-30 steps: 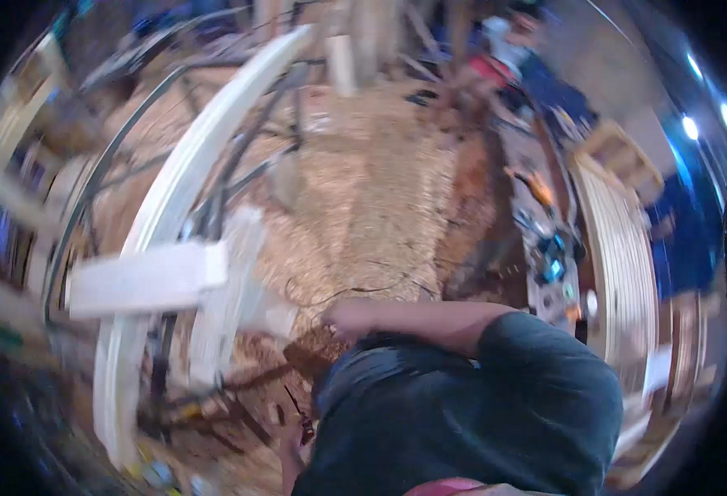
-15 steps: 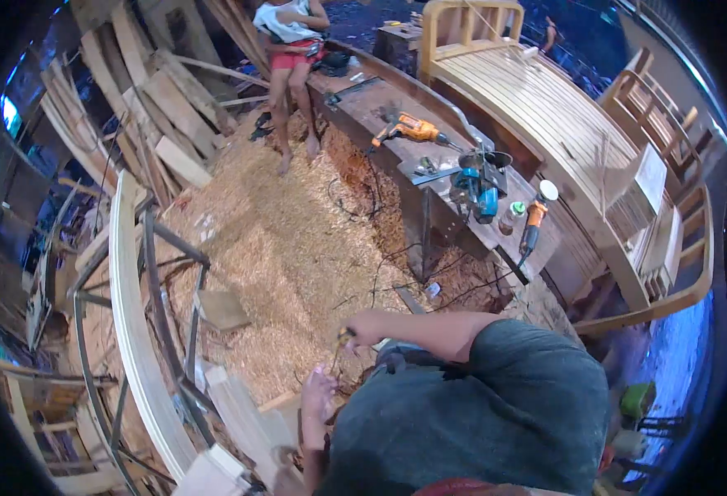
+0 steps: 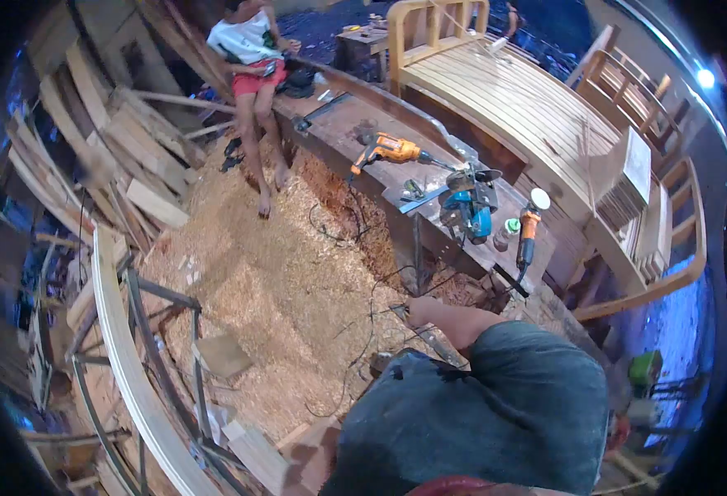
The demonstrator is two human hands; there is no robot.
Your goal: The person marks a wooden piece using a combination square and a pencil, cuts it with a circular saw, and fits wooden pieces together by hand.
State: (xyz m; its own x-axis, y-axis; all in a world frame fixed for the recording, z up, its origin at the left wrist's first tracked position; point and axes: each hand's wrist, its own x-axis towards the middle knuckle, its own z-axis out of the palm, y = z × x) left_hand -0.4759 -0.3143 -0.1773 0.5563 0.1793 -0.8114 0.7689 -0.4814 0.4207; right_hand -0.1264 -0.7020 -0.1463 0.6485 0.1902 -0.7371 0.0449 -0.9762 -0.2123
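At the lower middle is my dark green clothing. My right hand (image 3: 424, 311) is at the end of the bare limb coming out of it. It is near thin dark cords and a narrow bar (image 3: 442, 345) over the shavings. Its fingers do not show clearly, so I cannot tell what it holds. Low on the left, a blurred patch of bare skin, apparently my left hand or forearm (image 3: 320, 450), lies beside pale boards (image 3: 256, 455). No fingers can be made out there. A small dark brown object (image 3: 380, 361) sits close to my clothing.
On the workbench (image 3: 338, 124) at right lie an orange drill (image 3: 392, 149), a teal power tool (image 3: 467, 211), an orange grinder (image 3: 529, 227) and a green-capped bottle (image 3: 508, 233). Another person (image 3: 256, 83) sits farther back. Wood shavings (image 3: 256, 256) cover the floor. A metal frame and long plank (image 3: 123, 331) stand left.
My view has shifted and tilted. Both hands showed clearly before, the right with a small yellow-and-black item; that item is no longer visible. The other person's arms have moved apart.
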